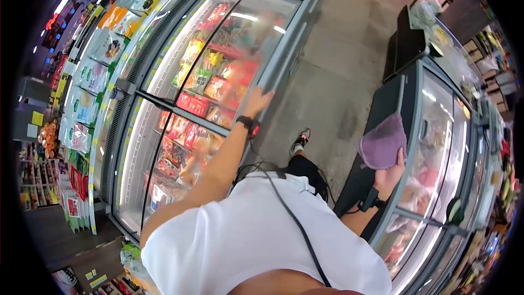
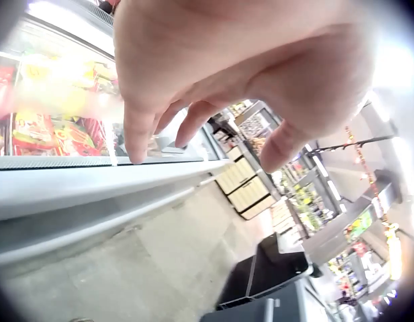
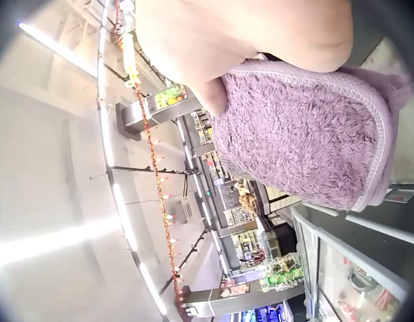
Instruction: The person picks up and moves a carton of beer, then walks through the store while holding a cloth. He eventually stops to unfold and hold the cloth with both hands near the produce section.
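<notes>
My right hand (image 1: 388,176) grips a folded purple cloth (image 1: 382,143), held up beside the freezer on the right. In the right wrist view the cloth (image 3: 297,137) shows a fluffy pile and a stitched pale border, pinched near its edge by the thumb and fingers. My left hand (image 1: 255,104) is at the near edge of the left chest freezer (image 1: 288,43), with nothing in it. Loosely bent, spread fingers (image 2: 136,137) show in the left wrist view, overlapping the freezer's rim. Under the glass lid lie red, yellow and green food packets (image 1: 218,84).
A second glass-topped freezer (image 1: 406,194) stands on the right, with a black bin-like unit (image 1: 406,38) beyond it. Grey concrete floor (image 1: 333,60) runs between the freezers. Bagged goods (image 1: 90,82) line the left freezer's far side. A black cable (image 1: 295,218) hangs across the white shirt.
</notes>
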Demonstrator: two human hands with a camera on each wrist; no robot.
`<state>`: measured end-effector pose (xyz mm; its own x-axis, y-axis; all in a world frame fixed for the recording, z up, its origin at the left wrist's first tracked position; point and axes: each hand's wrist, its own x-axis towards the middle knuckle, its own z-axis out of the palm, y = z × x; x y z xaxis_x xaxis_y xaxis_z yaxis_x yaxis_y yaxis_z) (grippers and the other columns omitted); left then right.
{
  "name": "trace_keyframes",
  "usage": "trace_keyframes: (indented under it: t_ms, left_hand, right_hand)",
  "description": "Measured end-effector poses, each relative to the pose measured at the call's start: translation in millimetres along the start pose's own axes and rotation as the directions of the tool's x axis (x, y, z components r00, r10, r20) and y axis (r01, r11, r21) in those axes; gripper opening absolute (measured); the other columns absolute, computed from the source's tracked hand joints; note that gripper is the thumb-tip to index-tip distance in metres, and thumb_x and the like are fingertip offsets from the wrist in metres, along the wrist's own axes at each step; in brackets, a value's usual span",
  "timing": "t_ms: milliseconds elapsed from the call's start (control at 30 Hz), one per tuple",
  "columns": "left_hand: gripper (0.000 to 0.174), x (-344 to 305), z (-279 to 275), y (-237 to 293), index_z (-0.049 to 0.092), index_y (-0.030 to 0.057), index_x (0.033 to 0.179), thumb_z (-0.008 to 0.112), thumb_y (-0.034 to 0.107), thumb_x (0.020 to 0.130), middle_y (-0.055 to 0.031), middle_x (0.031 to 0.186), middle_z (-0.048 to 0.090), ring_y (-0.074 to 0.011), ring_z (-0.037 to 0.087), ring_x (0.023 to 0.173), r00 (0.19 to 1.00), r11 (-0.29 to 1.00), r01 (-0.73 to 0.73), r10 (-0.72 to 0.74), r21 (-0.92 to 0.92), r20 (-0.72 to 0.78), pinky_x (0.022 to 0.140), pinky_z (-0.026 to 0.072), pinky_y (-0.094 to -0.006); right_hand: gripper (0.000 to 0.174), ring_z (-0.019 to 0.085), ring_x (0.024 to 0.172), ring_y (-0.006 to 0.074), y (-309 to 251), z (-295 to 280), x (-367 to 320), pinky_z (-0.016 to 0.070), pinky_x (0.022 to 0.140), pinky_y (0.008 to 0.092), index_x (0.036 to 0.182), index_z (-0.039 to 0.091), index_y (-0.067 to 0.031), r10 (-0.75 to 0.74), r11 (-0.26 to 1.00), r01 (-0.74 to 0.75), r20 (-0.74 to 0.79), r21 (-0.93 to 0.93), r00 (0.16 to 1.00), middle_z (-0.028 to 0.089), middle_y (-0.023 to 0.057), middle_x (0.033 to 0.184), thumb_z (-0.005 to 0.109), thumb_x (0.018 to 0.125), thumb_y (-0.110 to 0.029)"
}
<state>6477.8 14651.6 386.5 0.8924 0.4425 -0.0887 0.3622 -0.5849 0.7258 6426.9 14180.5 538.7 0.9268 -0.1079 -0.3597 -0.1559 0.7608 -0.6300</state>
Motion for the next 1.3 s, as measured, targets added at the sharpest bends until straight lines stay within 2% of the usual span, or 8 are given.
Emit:
trace_keyframes:
  t_ms: [167, 333, 433, 533, 733, 767, 900, 1300]
  left_hand:
    - [0.098, 139, 37, 15, 0.028, -0.0091, 0.144, 0.068, 0.052, 0.078, -0.0320, 0.152, 0.022, -0.0426, 0.018, 0.144, 0.978, 0.901, 0.158, -0.199, 0.404, 0.060, 0.117, 0.0198, -0.0439]
    - [0.094, 239, 69, 14, 0.024, -0.0064, 0.147, 0.066, 0.041, 0.078, -0.0309, 0.152, 0.021, -0.0424, 0.022, 0.142, 0.981, 0.923, 0.174, -0.131, 0.344, -0.145, 0.116, 0.0246, -0.0465]
    - [0.076, 303, 62, 55, 0.051, -0.0122, 0.126, 0.062, 0.044, 0.077, -0.0313, 0.132, 0.051, -0.0394, 0.041, 0.132, 0.916, 0.857, 0.254, -0.362, 0.449, 0.173, 0.109, 0.0353, -0.0421]
    - [0.052, 389, 70, 78, 0.067, -0.0024, 0.101, 0.062, 0.043, 0.077, -0.0296, 0.116, 0.061, -0.0411, 0.060, 0.107, 0.945, 0.865, 0.276, -0.324, 0.419, 0.046, 0.093, 0.0475, -0.0479]
    - [0.055, 609, 143, 164, 0.069, -0.0004, 0.102, 0.064, 0.050, 0.080, -0.0239, 0.091, 0.069, -0.0388, 0.066, 0.090, 0.969, 0.924, 0.089, -0.167, 0.372, 0.184, 0.081, 0.0508, -0.0465]
    - [0.054, 635, 157, 196, 0.069, 0.0000, 0.098, 0.064, 0.052, 0.081, -0.0200, 0.083, 0.070, -0.0356, 0.067, 0.086, 0.985, 0.929, -0.143, 0.099, 0.341, 0.144, 0.077, 0.0512, -0.0455]
    - [0.053, 740, 210, 337, 0.065, -0.0003, 0.105, 0.065, 0.047, 0.082, -0.0206, 0.096, 0.069, -0.0398, 0.064, 0.093, 0.858, 0.944, -0.330, 0.288, 0.027, 0.426, 0.082, 0.0508, -0.0458]
    - [0.040, 1037, 337, 481, 0.066, 0.0004, 0.104, 0.065, 0.037, 0.088, -0.0150, 0.088, 0.070, -0.0255, 0.067, 0.079, 0.831, 0.943, -0.218, 0.315, -0.252, 0.458, 0.071, 0.0514, -0.0360]
  right_hand:
    - [0.043, 0.051, 0.126, 0.0312, -25, 80, 154, 0.0380, 0.110, 0.0457, 0.134, 0.046, 0.0018, -0.003, 1.000, 0.002, 0.025, 0.021, 1.000, 0.053, 0.0178, 0.136, 0.053, 0.098, -0.021]
    - [0.044, 0.050, 0.126, 0.0307, -57, 142, 271, 0.0375, 0.110, 0.0445, 0.135, 0.044, 0.0037, 0.030, 0.999, -0.029, 0.039, -0.019, 0.999, 0.052, 0.0176, 0.137, 0.053, 0.098, -0.019]
    - [0.046, 0.051, 0.126, 0.0305, -65, 149, 350, 0.0374, 0.110, 0.0443, 0.135, 0.044, 0.0039, 0.039, 0.999, -0.038, 0.045, -0.027, 0.998, 0.051, 0.0175, 0.137, 0.054, 0.097, -0.019]
    - [0.046, 0.051, 0.125, 0.0304, -73, 170, 432, 0.0381, 0.109, 0.0441, 0.135, 0.044, 0.0040, 0.001, 1.000, 0.000, 0.040, -0.024, 0.999, 0.052, 0.0177, 0.136, 0.054, 0.096, -0.019]
    - [0.045, 0.050, 0.126, 0.0320, -100, 236, 589, 0.0372, 0.110, 0.0452, 0.134, 0.046, 0.0042, -0.049, 0.997, 0.055, -0.102, 0.057, 0.994, 0.052, 0.0179, 0.137, 0.052, 0.098, -0.021]
    - [0.044, 0.050, 0.126, 0.0318, -108, 248, 613, 0.0370, 0.110, 0.0455, 0.134, 0.046, 0.0043, -0.074, 0.995, 0.078, -0.060, 0.061, 0.995, 0.052, 0.0177, 0.137, 0.052, 0.098, -0.021]
    - [0.043, 0.050, 0.126, 0.0316, -137, 304, 700, 0.0364, 0.110, 0.0463, 0.134, 0.047, 0.0026, -0.116, 0.991, 0.125, -0.164, 0.044, 0.980, 0.052, 0.0168, 0.138, 0.052, 0.098, -0.021]
    - [0.045, 0.053, 0.123, 0.0303, -156, 380, 1072, 0.0392, 0.108, 0.0449, 0.135, 0.046, 0.0023, -0.066, 0.998, 0.067, -0.037, 0.016, 0.997, 0.054, 0.0155, 0.136, 0.053, 0.097, -0.022]
